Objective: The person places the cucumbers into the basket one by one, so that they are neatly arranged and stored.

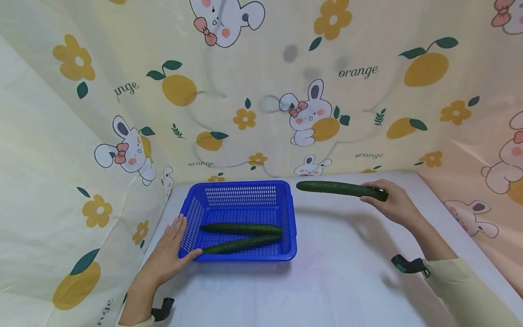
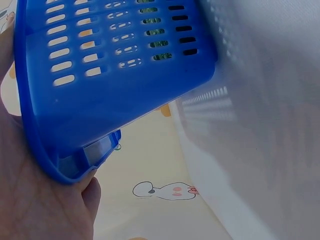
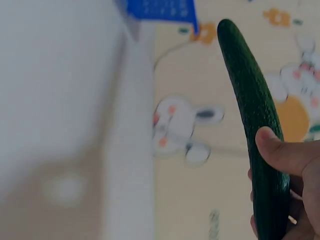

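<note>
A blue plastic basket (image 1: 241,260) with slotted walls stands on the white table. Two dark green cucumbers, a rear one (image 1: 243,229) and a front one (image 1: 243,244), lie inside it. At the basket's near left corner my left hand (image 1: 165,254) touches the rim, its fingers straight along the left side and the thumb on the front edge; the left wrist view shows the palm (image 2: 40,185) against the rim. My right hand (image 1: 394,202) grips a third cucumber (image 1: 335,188) by its right end, above the table. In the right wrist view the thumb lies across this cucumber (image 3: 250,95).
A white table surface (image 1: 327,281) extends in front and to the right of the basket. Behind and along both sides hangs a cream cloth (image 1: 261,77) printed with rabbits, flowers and oranges. Each wrist carries a small black device, one seen by the right sleeve (image 1: 466,281).
</note>
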Tool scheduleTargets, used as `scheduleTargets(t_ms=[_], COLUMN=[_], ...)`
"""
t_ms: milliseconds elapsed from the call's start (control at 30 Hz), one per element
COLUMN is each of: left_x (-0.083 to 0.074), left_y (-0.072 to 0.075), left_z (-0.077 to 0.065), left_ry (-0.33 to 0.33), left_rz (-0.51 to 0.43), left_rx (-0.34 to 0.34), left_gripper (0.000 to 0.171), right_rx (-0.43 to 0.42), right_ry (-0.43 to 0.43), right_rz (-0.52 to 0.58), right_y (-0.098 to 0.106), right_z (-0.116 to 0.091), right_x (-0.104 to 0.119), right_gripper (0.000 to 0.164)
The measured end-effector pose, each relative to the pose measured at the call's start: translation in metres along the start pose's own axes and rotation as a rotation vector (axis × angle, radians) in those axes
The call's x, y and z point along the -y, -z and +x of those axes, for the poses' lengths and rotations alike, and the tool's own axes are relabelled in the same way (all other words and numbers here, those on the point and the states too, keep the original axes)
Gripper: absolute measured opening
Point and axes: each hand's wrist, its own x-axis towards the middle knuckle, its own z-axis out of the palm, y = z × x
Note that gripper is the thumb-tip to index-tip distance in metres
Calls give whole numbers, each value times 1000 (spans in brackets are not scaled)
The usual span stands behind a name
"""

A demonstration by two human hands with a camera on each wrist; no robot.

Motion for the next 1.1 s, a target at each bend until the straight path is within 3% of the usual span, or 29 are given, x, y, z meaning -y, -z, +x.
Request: scheduleTargets(t_ms=[300,567,767,1100], left_x=[0,-1,0,-2], left_y=[0,0,1,1], left_z=[0,1,-1,0], left_ry=[-5,-3,0,9], left_rz=[0,-6,-3,11], left_rx=[-2,-4,-2,-1], left_gripper=[110,110,111,112], right_rx=[43,65,104,191], right_ry=[-16,58,132,140], right_rz=[85,116,120,121], right_y=[-30,-72,-107,-154], right_z=[22,44,60,76], right_x=[62,105,135,169], right_gripper=[41,38,35,37])
